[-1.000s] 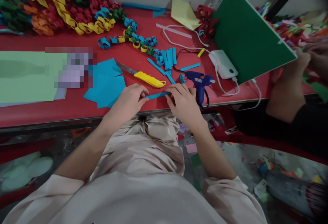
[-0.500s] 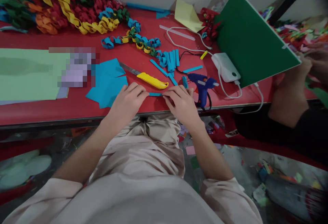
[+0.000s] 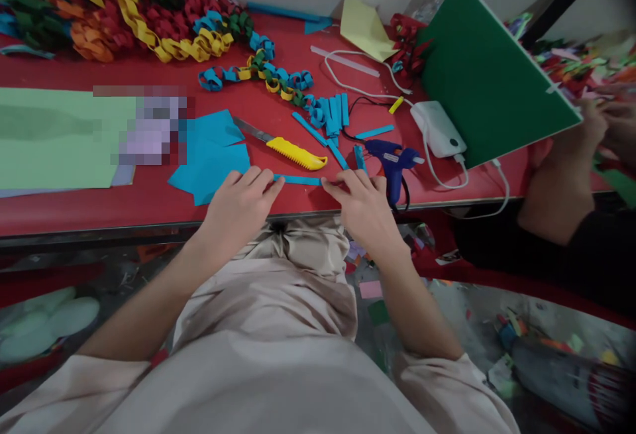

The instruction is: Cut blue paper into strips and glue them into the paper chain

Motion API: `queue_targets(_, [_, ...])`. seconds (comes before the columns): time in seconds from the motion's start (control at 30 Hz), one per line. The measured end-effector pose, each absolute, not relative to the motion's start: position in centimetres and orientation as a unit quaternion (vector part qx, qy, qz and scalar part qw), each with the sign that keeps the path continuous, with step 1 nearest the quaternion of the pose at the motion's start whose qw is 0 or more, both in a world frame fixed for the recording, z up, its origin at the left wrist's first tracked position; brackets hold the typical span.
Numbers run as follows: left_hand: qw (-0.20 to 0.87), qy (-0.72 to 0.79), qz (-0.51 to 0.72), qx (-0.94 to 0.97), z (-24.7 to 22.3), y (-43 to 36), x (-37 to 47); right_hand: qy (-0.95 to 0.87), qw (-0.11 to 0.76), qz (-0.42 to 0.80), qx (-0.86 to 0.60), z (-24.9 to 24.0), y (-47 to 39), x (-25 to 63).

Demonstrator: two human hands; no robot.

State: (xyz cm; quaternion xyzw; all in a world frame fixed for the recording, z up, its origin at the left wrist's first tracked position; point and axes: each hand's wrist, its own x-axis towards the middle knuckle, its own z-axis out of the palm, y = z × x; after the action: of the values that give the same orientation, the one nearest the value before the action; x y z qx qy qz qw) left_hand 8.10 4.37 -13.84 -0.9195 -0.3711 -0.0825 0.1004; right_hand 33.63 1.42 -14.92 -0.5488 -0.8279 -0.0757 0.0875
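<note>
Along the near edge of the red table (image 3: 149,211), a narrow blue paper strip (image 3: 301,180) lies nearly parallel to that edge, between two bare hands. The left hand (image 3: 237,203) has its thumb and forefinger drawn almost together on the strip's left end; the right hand (image 3: 368,209) has its fingers bent and close together, holding the other end. The paired hold probably keeps the paper straight and flat; how hard the fingers press, I cannot tell.

Just beyond lies a yellow-handled knife (image 3: 297,154), its blade angled toward the far left corner, perhaps set there to be within reach. Beside the right hand, a dark blue glue gun (image 3: 392,167) rests with its handle toward the near edge. Cut blue paper pieces (image 3: 199,159) lie left of the knife; short blue strips (image 3: 332,116) lie beyond it, next to a multicoloured paper chain (image 3: 278,83).

Toward the right edge, a white power bank (image 3: 437,130) sits against a tilted green board (image 3: 497,83), possibly steadying it. Another person's hand (image 3: 589,126) is near the board's corner.

No container shows plainly on the table. On the floor, a grey rounded container (image 3: 551,368) has paper scraps near one end; whether any are inside, I cannot tell.
</note>
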Motion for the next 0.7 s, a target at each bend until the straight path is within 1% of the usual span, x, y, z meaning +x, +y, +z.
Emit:
queue_targets(0.1, [0.115, -0.381, -0.082, -0.914, -14.0, 4.2, 7.8, -0.825, 0.077, -0.077, -0.555, -14.8, 0.7, 33.6])
queue_targets(0.17, [0.099, -0.385, -0.096, -0.913, -13.9, 4.5, 7.7, -0.819, 0.084, -0.076, -0.562, -14.7, 0.6, 33.2])
queue_targets(0.3, [0.005, -0.404, -0.149, -0.903, -13.4, 6.2, 8.0, -0.804, 0.14, -0.05, -0.576, -14.4, 1.3, 32.4])
queue_targets(0.47, [-0.117, -0.42, -0.169, -0.884, -13.2, 8.3, 8.6, -0.78, 0.217, 0.047, -0.585, -14.5, 3.0, 31.8])
queue_targets(0.57, [-0.145, -0.399, -0.178, -0.888, -13.4, 8.5, 8.5, -0.772, 0.244, 0.086, -0.58, -14.7, 3.4, 31.7])
queue_targets(0.7, [-0.153, -0.389, -0.192, -0.888, -13.9, 8.0, 8.2, -0.786, 0.258, 0.093, -0.554, -15.2, 3.3, 31.7])
